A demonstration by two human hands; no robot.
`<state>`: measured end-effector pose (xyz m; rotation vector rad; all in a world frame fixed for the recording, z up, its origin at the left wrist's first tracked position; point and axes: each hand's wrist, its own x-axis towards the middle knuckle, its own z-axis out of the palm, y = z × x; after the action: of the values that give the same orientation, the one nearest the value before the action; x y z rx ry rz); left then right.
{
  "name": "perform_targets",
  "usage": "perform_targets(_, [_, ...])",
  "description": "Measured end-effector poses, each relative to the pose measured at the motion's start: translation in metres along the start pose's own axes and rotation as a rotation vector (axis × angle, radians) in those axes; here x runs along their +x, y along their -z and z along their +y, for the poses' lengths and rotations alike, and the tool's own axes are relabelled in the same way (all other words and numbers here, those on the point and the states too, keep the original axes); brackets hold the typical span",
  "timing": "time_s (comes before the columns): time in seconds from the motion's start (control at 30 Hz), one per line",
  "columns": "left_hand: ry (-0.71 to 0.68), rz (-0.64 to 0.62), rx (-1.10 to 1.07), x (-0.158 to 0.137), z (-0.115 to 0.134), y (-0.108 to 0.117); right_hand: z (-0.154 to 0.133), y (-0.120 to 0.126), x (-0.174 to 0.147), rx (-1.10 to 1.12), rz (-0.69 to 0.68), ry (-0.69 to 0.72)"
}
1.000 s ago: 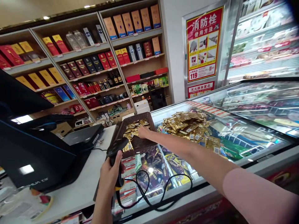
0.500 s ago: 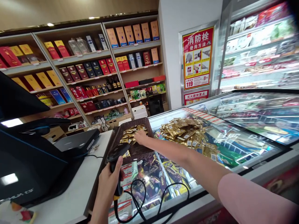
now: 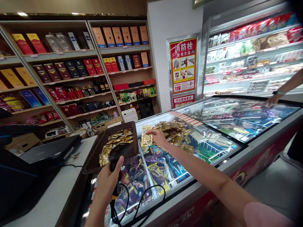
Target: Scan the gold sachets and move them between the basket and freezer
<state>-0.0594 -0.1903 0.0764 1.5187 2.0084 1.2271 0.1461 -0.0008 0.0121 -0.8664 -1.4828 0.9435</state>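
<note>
My left hand (image 3: pixel 109 176) is closed round the grip of a black barcode scanner (image 3: pixel 118 152), its head tilted over the near side of a brown woven basket (image 3: pixel 133 138). Several gold packets (image 3: pixel 118 138) lie inside that basket. Pinched in the fingers of my right hand (image 3: pixel 158 136) is one gold packet (image 3: pixel 146 135), held over the freezer glass just right of the basket. Behind this hand, a pile of gold packets (image 3: pixel 174 129) rests on the glass, partly hidden by my hand and forearm.
The chest freezer (image 3: pixel 222 148) stretches to the right, where another person's hand (image 3: pixel 272 100) touches its glass. A white counter (image 3: pixel 63 186) with dark checkout equipment stands at the left. The scanner's cable (image 3: pixel 151 189) loops over the freezer edge. Shelves with boxes (image 3: pixel 123 74) line the wall.
My right hand has moved right from the basket to beside the pile, and a gold packet now shows in its fingers. The view has turned right, bringing another person's arm into sight.
</note>
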Motion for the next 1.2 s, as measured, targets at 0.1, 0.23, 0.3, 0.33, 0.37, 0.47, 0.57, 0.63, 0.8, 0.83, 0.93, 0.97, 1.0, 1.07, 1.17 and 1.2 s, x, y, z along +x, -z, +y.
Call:
perform_targets(0.1, [0.011, -0.105, -0.064, -0.002, 0.01, -0.012, 0.008, 0.027, -0.016, 0.193, -0.072, -0.145])
perform_targets(0.23, [0.014, -0.164, -0.066, -0.006, 0.023, -0.026, 0.015, 0.047, -0.033, 0.155, -0.078, -0.185])
perform_targets(0.3, [-0.005, -0.172, -0.049, -0.008, 0.028, -0.033, 0.017, 0.051, -0.038, 0.082, -0.09, -0.16])
perform_targets(0.33, [-0.013, -0.186, -0.041, -0.009, 0.03, -0.037, 0.018, 0.052, -0.04, 0.071, -0.094, -0.146])
perform_targets(0.37, [-0.018, -0.204, -0.034, -0.01, 0.031, -0.041, 0.02, 0.052, -0.041, 0.075, -0.091, -0.139])
perform_targets(0.47, [-0.025, -0.259, -0.025, -0.011, 0.033, -0.054, 0.027, 0.054, -0.041, 0.114, -0.071, -0.167])
perform_targets(0.57, [-0.045, -0.268, -0.011, -0.013, 0.033, -0.066, 0.033, 0.058, -0.039, 0.113, -0.06, -0.148])
perform_targets(0.63, [-0.065, -0.276, -0.004, -0.014, 0.033, -0.073, 0.036, 0.06, -0.038, 0.085, -0.048, -0.1])
perform_targets(0.8, [-0.099, -0.264, -0.004, -0.02, 0.04, -0.081, 0.036, 0.064, -0.036, 0.015, -0.026, -0.088])
perform_targets(0.83, [-0.102, -0.263, 0.002, -0.021, 0.041, -0.082, 0.034, 0.065, -0.036, 0.016, -0.029, -0.095])
perform_targets(0.93, [-0.087, -0.259, 0.014, -0.024, 0.044, -0.083, 0.03, 0.065, -0.037, 0.014, -0.035, -0.121])
perform_targets(0.97, [-0.076, -0.26, 0.01, -0.024, 0.044, -0.083, 0.028, 0.065, -0.037, 0.017, -0.037, -0.134])
perform_targets(1.0, [-0.066, -0.261, 0.005, -0.024, 0.043, -0.084, 0.027, 0.065, -0.038, 0.026, -0.037, -0.148])
perform_targets(1.07, [-0.053, -0.265, -0.003, -0.022, 0.042, -0.084, 0.025, 0.063, -0.037, 0.054, -0.024, -0.18])
perform_targets(1.17, [-0.046, -0.286, 0.0, -0.018, 0.039, -0.085, 0.029, 0.062, -0.034, 0.088, 0.022, -0.219])
perform_targets(1.2, [-0.045, -0.297, 0.004, -0.016, 0.038, -0.085, 0.032, 0.062, -0.033, 0.084, 0.054, -0.231])
